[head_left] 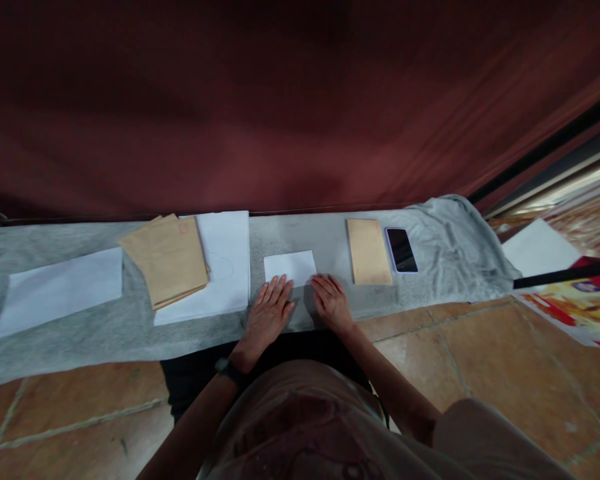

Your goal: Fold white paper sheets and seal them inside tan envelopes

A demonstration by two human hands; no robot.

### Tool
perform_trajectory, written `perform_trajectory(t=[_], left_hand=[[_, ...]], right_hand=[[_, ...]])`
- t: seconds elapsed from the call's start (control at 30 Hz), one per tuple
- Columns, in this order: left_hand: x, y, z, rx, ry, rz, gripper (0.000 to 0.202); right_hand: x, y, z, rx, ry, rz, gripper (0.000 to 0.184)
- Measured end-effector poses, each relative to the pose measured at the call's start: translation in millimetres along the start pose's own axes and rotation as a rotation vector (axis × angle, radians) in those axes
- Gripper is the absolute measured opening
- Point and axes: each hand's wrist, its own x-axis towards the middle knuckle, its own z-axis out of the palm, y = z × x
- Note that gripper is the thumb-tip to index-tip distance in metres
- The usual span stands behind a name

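Observation:
A small white sheet of paper (291, 265), seemingly folded, lies flat on the grey cloth in front of me. My left hand (271, 310) is laid flat with fingers stretched out, its fingertips over the paper's lower left part. At the paper's lower right corner rests my right hand (331, 301), palm down, fingers extended and lying close together. Neither hand grips anything. To the right is a brown paper envelope (370, 252). On the left, several brown envelopes (175, 260) are piled partly over a stack of white paper (229, 267).
A phone (403, 250) lies right of the single envelope. Another white sheet (63, 287) is at the far left of the grey cloth (445, 267). A dark red curtain (300, 133) rises behind. Beyond the right end are a dark bar (570, 273) and printed bags (585, 303).

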Motion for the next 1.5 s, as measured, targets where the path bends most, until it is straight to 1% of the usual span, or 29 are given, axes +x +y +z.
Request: perform_trajectory(t=[0.07,0.17,0.23,0.3,0.4,0.6,0.8,0.87,0.93,1.07,1.13,1.27,1.37,1.5], left_hand=[[-3,2,-0.8,0.004,-0.011,0.028,0.056],[-6,5,-1.3,0.012,-0.022,0.051,0.056],[-7,6,-1.3,0.019,-0.021,0.049,0.056],[-9,7,-0.9,0.026,-0.011,0.036,0.057],[-14,8,0.3,0.03,0.021,0.005,0.059],[-24,4,3.1,0.023,0.076,-0.062,0.061],[-26,6,1.7,-0.002,0.105,-0.139,0.062],[-23,8,0.8,0.0,0.105,-0.159,0.061],[-17,12,0.0,0.005,0.089,-0.15,0.058],[2,23,-1.5,0.018,0.03,-0.053,0.053],[12,28,-2.1,0.034,0.001,-0.028,0.052],[27,34,-2.3,0.087,-0.039,-0.038,0.053],[32,34,-0.8,0.116,-0.055,-0.046,0.054],[35,35,1.2,0.136,-0.061,-0.073,0.053]], right_hand=[[2,-9,3,-0.009,-0.029,-0.029,0.04],[5,-24,10,-0.026,-0.117,-0.087,0.044],[6,-31,14,-0.057,-0.154,-0.087,0.046],[6,-33,16,-0.093,-0.16,-0.06,0.047],[4,-30,14,-0.121,-0.147,-0.029,0.048],[-6,-17,5,-0.15,-0.101,0.041,0.048],[-12,-10,2,-0.111,-0.073,0.085,0.048],[-13,-9,2,-0.091,-0.069,0.087,0.048],[-13,-8,3,-0.062,-0.058,0.092,0.048],[-8,-3,4,0.029,-0.017,0.138,0.046],[-2,-1,5,0.074,0.0,0.185,0.045],[15,1,10,0.218,0.055,0.306,0.041],[26,1,16,0.39,0.111,0.396,0.039],[30,2,23,0.526,0.155,0.474,0.036]])
